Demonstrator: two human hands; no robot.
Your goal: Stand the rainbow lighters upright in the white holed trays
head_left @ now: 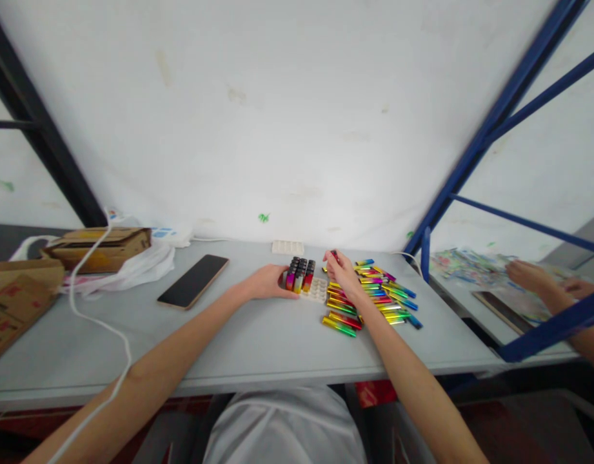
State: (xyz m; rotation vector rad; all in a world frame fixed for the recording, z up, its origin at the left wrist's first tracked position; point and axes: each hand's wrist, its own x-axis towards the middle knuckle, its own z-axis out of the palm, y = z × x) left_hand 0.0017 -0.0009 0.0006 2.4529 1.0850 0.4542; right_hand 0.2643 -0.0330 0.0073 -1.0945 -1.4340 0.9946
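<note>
Several shiny lighters (pixel 300 274) with black tops stand upright in the left part of a white tray (pixel 316 290); the tray's right part shows bare slots. My left hand (pixel 272 282) curls round the left side of this group, fingers and thumb against it. Just above the tray's right side, my right hand (pixel 341 270) pinches a small item with a red and dark end, perhaps a lighter, mostly hidden by the fingers. Beneath and right of that hand, many metallic coloured lighters (pixel 393 299) lie loose in a pile on the grey table (pixel 258 348).
Another white tray (pixel 287 247) lies by the wall. A black phone (pixel 194 281), plastic bags and cardboard boxes (pixel 100 248) are at the left. A white cable crosses over my left forearm. Beyond the blue frame (pixel 471 154), another person's hands (pixel 531 277) are at a neighbouring table.
</note>
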